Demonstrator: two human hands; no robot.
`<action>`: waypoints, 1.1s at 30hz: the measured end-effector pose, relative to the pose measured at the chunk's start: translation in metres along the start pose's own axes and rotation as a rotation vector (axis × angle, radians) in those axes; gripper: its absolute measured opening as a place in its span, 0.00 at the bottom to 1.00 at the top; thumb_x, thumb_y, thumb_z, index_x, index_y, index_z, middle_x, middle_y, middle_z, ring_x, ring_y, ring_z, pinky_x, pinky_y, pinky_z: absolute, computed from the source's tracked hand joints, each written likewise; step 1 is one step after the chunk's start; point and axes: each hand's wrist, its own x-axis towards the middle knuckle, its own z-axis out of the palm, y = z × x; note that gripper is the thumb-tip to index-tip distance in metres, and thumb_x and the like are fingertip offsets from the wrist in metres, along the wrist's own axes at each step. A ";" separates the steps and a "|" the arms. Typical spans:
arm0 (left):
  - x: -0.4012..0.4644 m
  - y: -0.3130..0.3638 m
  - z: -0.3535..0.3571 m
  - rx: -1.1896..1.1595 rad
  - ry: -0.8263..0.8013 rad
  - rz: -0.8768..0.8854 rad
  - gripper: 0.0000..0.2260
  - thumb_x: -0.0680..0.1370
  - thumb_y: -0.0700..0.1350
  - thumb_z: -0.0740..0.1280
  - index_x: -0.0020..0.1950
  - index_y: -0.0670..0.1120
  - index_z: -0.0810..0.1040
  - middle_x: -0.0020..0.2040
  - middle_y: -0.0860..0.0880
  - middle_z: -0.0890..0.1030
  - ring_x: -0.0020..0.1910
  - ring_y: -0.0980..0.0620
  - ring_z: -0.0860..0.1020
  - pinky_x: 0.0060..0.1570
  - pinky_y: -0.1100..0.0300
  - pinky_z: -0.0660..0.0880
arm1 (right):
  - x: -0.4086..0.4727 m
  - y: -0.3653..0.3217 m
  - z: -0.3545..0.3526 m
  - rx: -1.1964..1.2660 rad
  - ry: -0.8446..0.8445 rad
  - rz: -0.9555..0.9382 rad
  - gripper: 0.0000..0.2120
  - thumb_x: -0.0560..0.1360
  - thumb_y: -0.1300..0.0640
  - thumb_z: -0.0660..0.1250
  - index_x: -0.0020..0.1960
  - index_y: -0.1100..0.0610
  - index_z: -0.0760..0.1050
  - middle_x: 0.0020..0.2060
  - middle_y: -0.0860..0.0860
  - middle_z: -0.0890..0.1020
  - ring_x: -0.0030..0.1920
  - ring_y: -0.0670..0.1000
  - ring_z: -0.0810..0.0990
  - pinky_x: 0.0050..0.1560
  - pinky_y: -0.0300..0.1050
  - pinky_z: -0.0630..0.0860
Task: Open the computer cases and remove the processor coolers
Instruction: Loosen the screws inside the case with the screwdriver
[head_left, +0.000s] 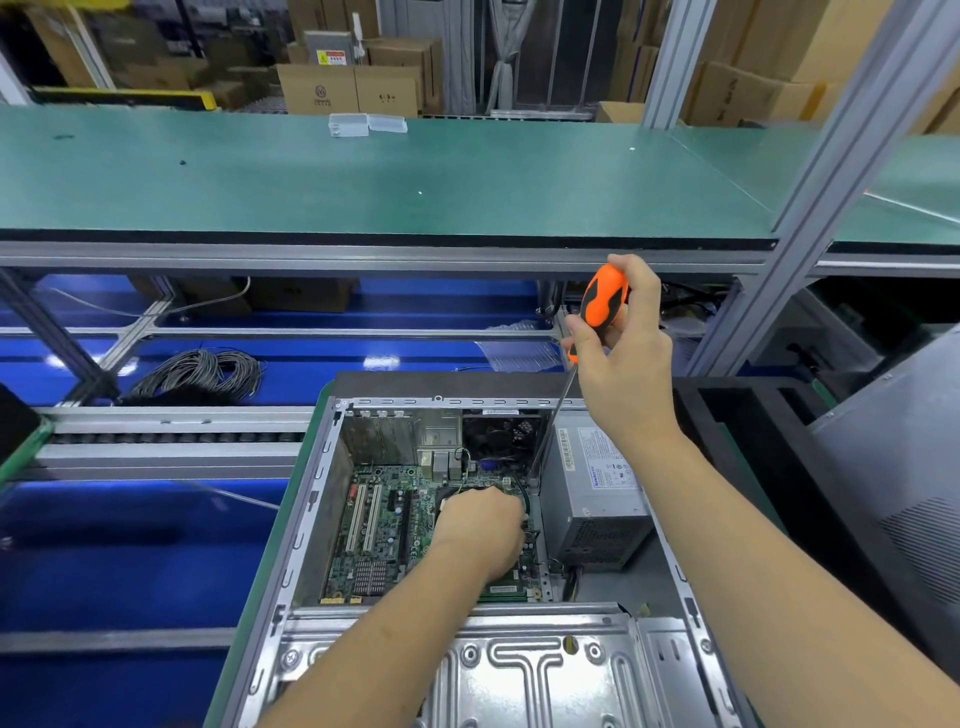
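**Cooler mostly hidden under your left hand, screwdriver down by the power supply**

Your left hand (480, 525) covers nearly all of the processor cooler (451, 494) – only a dark edge and a few thin wires show at your knuckles, so its shape and its mounting points cannot be made out. Your fingers curl down over it, but they are hidden from above, so whether they truly grip the cooler or just rest on it cannot be told. The cooler sits on the motherboard (382, 530), toward its right side, inside the open computer case (311, 499) that lies on its side in front of you.

Your right hand (621, 343) is wrapped firmly around the orange-and-black handle of the screwdriver (602, 301), thumb and fingers closed on it. The shaft slants down and to the left into the case, and its tip drops out of sight in the shadow between the rear fan (498, 434) and the grey power supply (597, 493) – what it touches cannot be seen.

The bottom of the case is cut off by the frame edge, under a ribbed metal drive cage (519, 670). To the right a grey panel (904, 467) is only partly in view. A coil of cable (202, 371) lies on the blue surface beyond, below the green bench (363, 176)
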 end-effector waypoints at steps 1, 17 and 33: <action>0.000 0.000 0.000 0.000 0.000 0.000 0.11 0.81 0.46 0.60 0.52 0.44 0.80 0.46 0.45 0.83 0.44 0.41 0.81 0.40 0.53 0.73 | 0.000 -0.001 0.000 -0.006 -0.001 0.002 0.26 0.78 0.56 0.65 0.70 0.40 0.60 0.38 0.45 0.72 0.37 0.54 0.76 0.40 0.58 0.79; 0.000 -0.003 -0.002 -0.063 -0.024 0.001 0.12 0.81 0.45 0.57 0.57 0.46 0.79 0.51 0.46 0.83 0.48 0.42 0.81 0.47 0.51 0.78 | 0.082 -0.078 0.007 -1.098 -0.502 -0.044 0.22 0.83 0.42 0.55 0.39 0.57 0.65 0.31 0.52 0.64 0.37 0.57 0.69 0.34 0.46 0.64; -0.015 -0.010 -0.011 -0.367 -0.013 -0.034 0.17 0.81 0.47 0.57 0.67 0.54 0.78 0.57 0.49 0.83 0.52 0.45 0.80 0.48 0.54 0.78 | 0.087 -0.079 0.002 -0.650 -0.948 -0.218 0.08 0.83 0.50 0.60 0.49 0.54 0.68 0.34 0.47 0.74 0.35 0.47 0.70 0.33 0.45 0.62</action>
